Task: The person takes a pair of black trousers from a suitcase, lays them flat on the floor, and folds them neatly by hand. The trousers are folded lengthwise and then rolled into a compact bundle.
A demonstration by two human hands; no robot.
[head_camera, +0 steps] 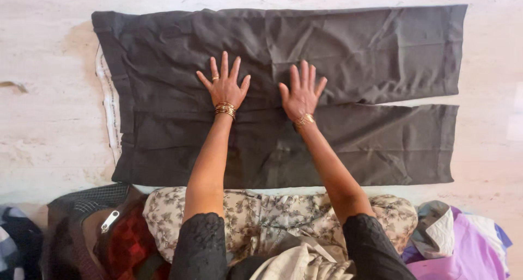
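Two bare hands are laid flat on a pair of dark grey trousers (272, 89), which is spread out on a pale marble-like floor (49, 127) with the waist to the left and the leg ends to the right. The left hand (226, 86) is pressed on the cloth near the middle of the trousers, with the fingers (224, 62) spread wide and nothing pinched; gold bangles (224, 110) are worn at its wrist. The right hand (301, 95) is placed just beside it, also palm down, with the fingers opened like a fan and nothing gripped between them; a gold bracelet (306, 119) is seen at that wrist. As far as it can be judged, the smoothing is well advanced: the two legs are laid side by side and the edges are mostly straight, but some wrinkles are left above the hands and toward the waist, and no fold is made yet. A white lining (109, 103) is visible at the waist edge of the trousers. Below the trousers, a floral garment (256, 214) is lying, touching their lower edge or just beside it; it cannot be told which. Left of this garment, a dark checked and red piece with a zipper (109, 225) is seen, and right of it, a purple cloth (468, 247) is heaped.
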